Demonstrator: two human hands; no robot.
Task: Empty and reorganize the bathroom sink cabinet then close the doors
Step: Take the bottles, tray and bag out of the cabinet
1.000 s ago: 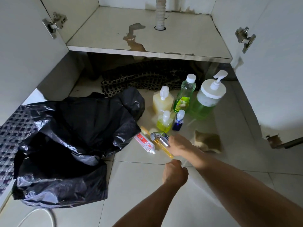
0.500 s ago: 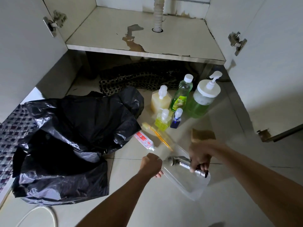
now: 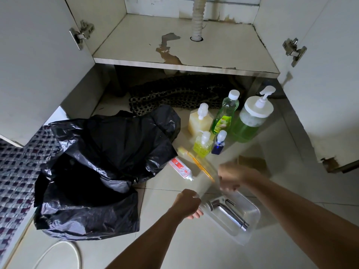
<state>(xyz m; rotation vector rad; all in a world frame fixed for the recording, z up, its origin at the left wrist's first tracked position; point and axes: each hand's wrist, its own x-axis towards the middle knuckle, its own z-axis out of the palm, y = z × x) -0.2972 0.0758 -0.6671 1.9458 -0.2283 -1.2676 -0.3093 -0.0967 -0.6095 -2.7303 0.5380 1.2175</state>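
Where the checked woven mat meets the floor at far left, crumpled black plastic bin bag, lying open beside it. Next, red-and-white toothpaste tube and yellow toothbrush, flat on pale floor tiles. Behind, cream pump bottle, small yellow pump bottle, small blue bottle, tall green bottle and big green pump jar, standing below the bare, peeling white cabinet shelf, doors open. Left hand closed on the near-left rim of a clear plastic tray holding a chrome tap. Right hand blurred above the tray, grip impossible to tell.
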